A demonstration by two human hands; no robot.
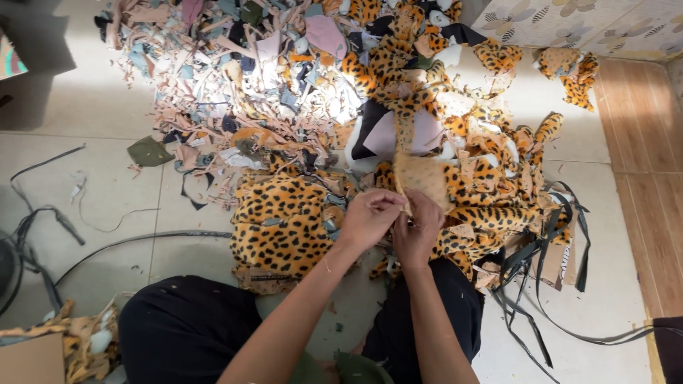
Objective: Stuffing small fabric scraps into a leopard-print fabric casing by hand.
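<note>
On the tiled floor (99, 192), a person sits with both hands raised together over the lap, in front of a wide spread of fabric scraps. The left hand (370, 215) and right hand (418, 231) meet at the lower edge of a tan strip (420, 174), whose plain backing faces the camera; it stands up from the hands and leans slightly away. Both sets of fingers are curled and pinched on that lower edge, the two hands touching each other. Just left of the hands lies a large leopard-print piece (281, 224), flat on the floor. Beyond and to the right, more leopard offcuts (491, 153) are heaped, mixed with a pale pink piece (416, 131) just behind the strip. Farther back sits a scrap pile (235, 78) of pink, grey and dark bits. Black straps (541, 270) trail across the floor at the right of the hands, near the knee. Dark trousers (185, 327) cover the legs at the bottom of the view.
</note>
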